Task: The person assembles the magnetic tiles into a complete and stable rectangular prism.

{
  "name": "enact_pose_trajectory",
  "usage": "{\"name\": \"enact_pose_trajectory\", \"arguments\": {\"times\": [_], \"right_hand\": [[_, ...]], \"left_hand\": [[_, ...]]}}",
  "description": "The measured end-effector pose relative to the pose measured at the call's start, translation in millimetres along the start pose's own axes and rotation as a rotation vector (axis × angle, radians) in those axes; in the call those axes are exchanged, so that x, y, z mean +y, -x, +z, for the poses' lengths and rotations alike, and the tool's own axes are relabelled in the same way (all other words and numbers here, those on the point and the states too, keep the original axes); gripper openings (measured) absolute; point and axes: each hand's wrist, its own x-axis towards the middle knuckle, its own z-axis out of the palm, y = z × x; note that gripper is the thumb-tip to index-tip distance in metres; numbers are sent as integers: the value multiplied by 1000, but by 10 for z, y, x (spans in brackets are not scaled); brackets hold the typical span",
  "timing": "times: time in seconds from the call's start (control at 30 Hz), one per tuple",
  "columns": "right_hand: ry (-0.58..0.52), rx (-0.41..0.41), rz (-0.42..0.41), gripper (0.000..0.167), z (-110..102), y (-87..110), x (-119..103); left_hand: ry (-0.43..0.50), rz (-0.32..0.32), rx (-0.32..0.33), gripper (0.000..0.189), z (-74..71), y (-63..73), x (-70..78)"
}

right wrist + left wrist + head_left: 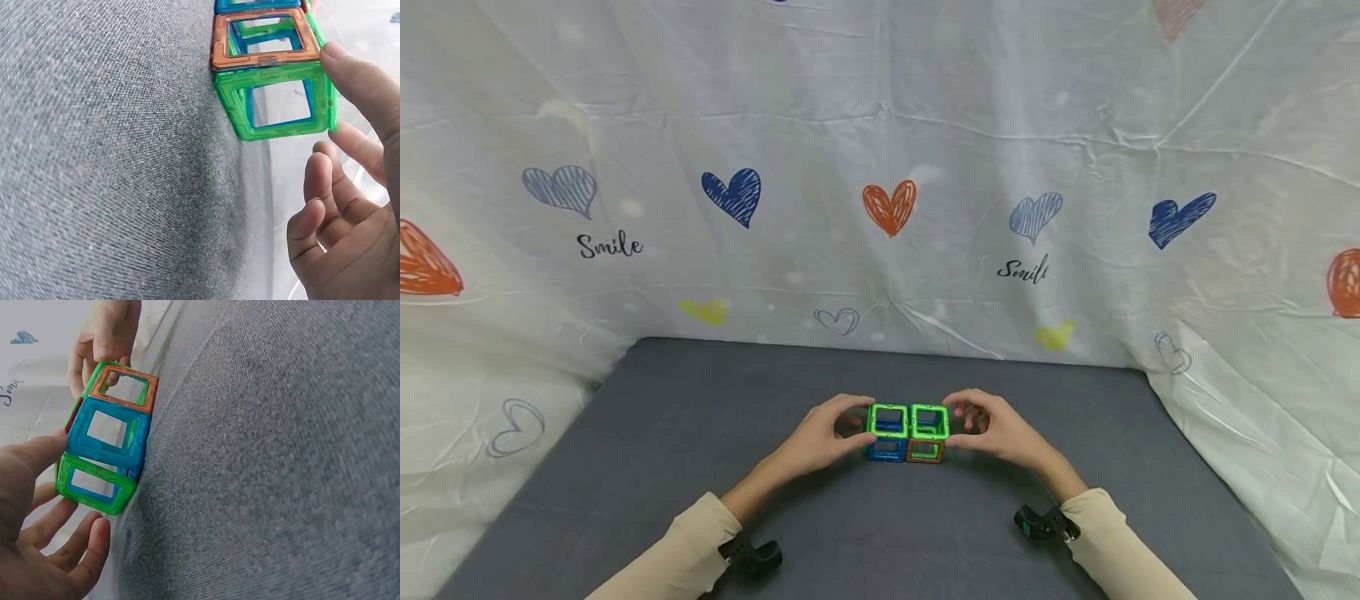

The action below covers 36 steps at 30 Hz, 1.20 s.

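Note:
Two open-framed magnetic tile cubes stand side by side on the grey table. The left cube (889,437) has a green top frame and a blue front; the right cube (929,437) has a green top and an orange front. My left hand (820,435) pinches the left cube's outer side, thumb at the near top corner, forefinger at the far one. On the opposite end, my right hand (1003,429) grips the right cube the same way. In the right wrist view, the other fingers (319,175) curl loosely below the green side tile (284,130).
The dark grey cloth-covered table (880,533) runs back to a white curtain (820,250) printed with hearts and "Smile". Black straps with small devices sit at the left wrist (751,557) and right wrist (1047,525), by the beige sleeves.

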Motion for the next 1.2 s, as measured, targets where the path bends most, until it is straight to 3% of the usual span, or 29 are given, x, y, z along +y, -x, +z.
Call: {"name": "enact_pose_trajectory", "arguments": {"times": [0.17, 0.67, 0.93, 1.2], "right_hand": [[-14, -10, -17, 49, -9, -6, 75], [-46, -29, -15, 47, -12, -34, 33], [-86, -37, 23, 48, -6, -39, -78], [-71, -49, 7, 47, -7, -53, 7]], "left_hand": [[27, -11, -4, 55, 2, -1, -4], [45, 32, -13, 55, -2, -2, -27], [59, 6, -4, 55, 6, -4, -21], [76, -2, -2, 55, 8, -7, -18]]}}
